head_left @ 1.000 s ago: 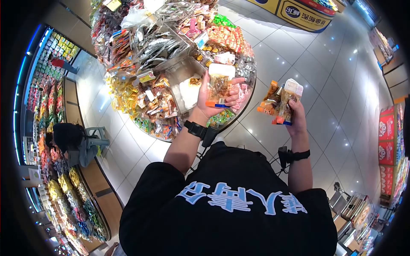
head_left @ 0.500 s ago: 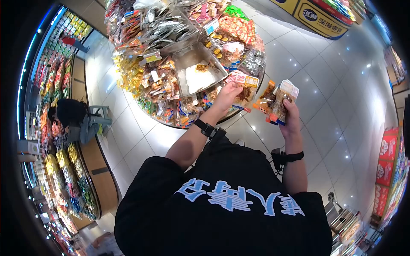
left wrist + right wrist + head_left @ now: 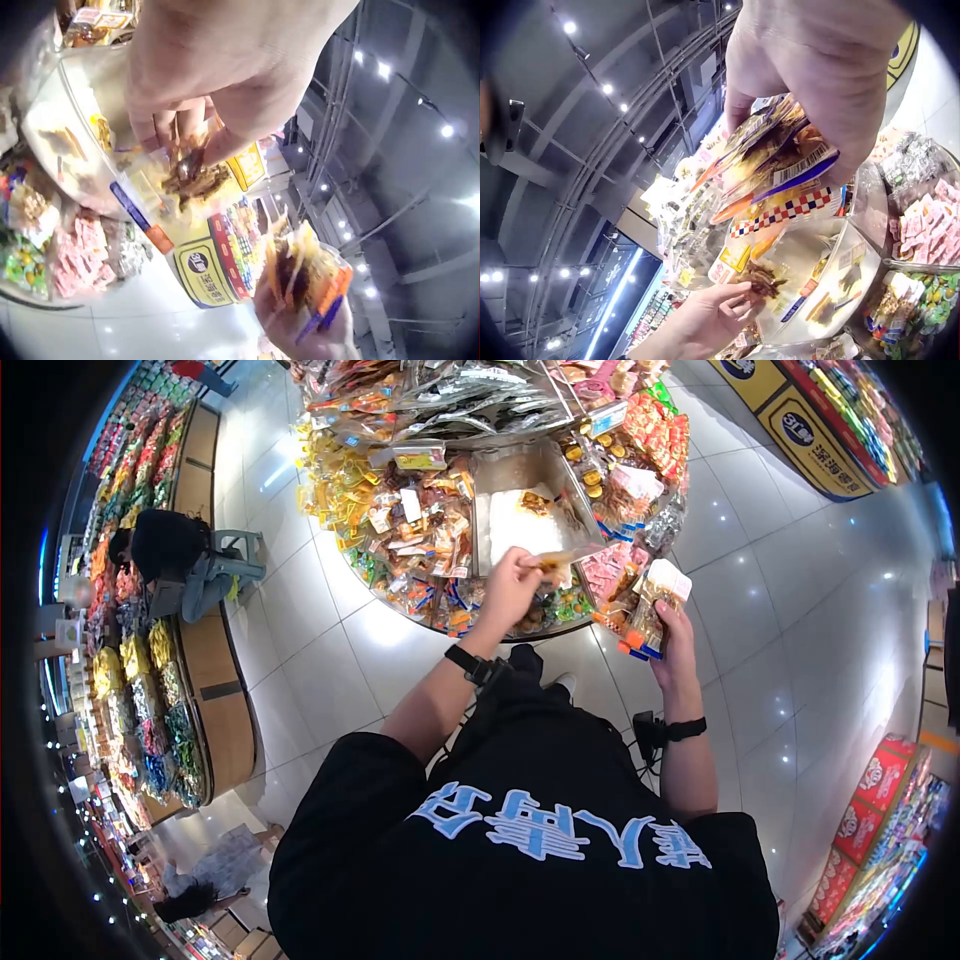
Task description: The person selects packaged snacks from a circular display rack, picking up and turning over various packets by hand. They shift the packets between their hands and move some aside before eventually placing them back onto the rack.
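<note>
In the head view my left hand (image 3: 512, 592) pinches one clear snack packet (image 3: 556, 562) by its edge, in front of a nearly emptied bin (image 3: 484, 510) of the round display. The left wrist view shows dark brown food inside this packet (image 3: 196, 180), with a blue and orange strip along one end. My right hand (image 3: 676, 645) grips several similar packets (image 3: 655, 600) to the right, beside the display's edge. Blue and orange ends of these packets (image 3: 780, 161) fan out below the fingers in the right wrist view. The two hands are apart.
Pink packets (image 3: 608, 572), yellow packets (image 3: 335, 485) and silvery packets (image 3: 470, 410) fill bins around the round display. At the left, a person in black (image 3: 170, 555) is by a long snack shelf (image 3: 212, 700). A yellow stand (image 3: 800, 435) is at the upper right.
My left hand first held its packet upright, then moved left with it in front of the bin. The right hand still grips its packets. The display now sits further right in the head view.
</note>
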Tool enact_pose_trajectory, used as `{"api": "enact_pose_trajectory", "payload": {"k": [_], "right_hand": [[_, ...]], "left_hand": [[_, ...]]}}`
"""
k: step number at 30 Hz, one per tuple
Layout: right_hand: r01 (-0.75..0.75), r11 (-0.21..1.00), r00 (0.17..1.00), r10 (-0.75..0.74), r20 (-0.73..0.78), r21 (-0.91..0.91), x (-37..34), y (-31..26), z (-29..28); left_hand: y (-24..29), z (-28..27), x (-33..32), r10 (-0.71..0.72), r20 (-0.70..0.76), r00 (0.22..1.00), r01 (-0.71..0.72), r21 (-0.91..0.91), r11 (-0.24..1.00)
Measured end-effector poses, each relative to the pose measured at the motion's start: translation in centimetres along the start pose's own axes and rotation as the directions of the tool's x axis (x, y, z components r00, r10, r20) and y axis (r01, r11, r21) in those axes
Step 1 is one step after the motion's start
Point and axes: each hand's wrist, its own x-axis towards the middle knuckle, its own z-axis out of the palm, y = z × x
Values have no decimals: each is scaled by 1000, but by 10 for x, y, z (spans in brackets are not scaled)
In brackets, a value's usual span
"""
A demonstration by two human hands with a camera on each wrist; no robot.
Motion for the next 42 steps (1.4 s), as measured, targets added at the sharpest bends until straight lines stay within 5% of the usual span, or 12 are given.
{"api": "enact_pose_trajectory", "payload": {"k": [2,5,9,14,19,22,25,28,31,34,38,42], "right_hand": [[-16,1000,999,16,-43,-16,9,0,6],[-23,999,993,20,-116,-31,19,-3,17],[-25,1000,984,23,-176,-7,28,-5,27],[12,1000,974,-10,-228,7,31,-7,38],[17,1000,969,-15,-248,9,34,-7,42],[-1,999,978,-6,-207,-37,41,-5,36],[-16,999,981,9,-192,-34,52,-4,33],[-22,1000,982,19,-186,-18,61,-12,43],[-51,998,988,45,-144,-37,73,-20,42],[-56,997,993,51,-105,-50,84,-29,41],[-97,993,995,94,-44,-63,100,-36,36],[-155,981,987,158,15,-119,116,-39,39]], "left_hand": [[7,-16,24,137,-116,984,-106,243,964],[21,-23,53,174,-98,980,-141,280,950],[-28,-12,87,235,92,968,-253,392,885],[-70,2,97,-366,404,838,28,639,769],[-89,1,92,-231,331,915,-100,741,664],[-60,-6,102,-530,499,685,87,666,740],[-32,-8,102,-605,381,699,149,750,644],[-50,-1,87,-438,238,867,89,791,606],[-67,11,93,-369,313,875,-8,771,637],[-53,15,108,-546,420,725,133,692,709],[-57,5,106,-510,445,736,197,579,791],[-90,12,97,-411,325,852,113,652,750]]}}
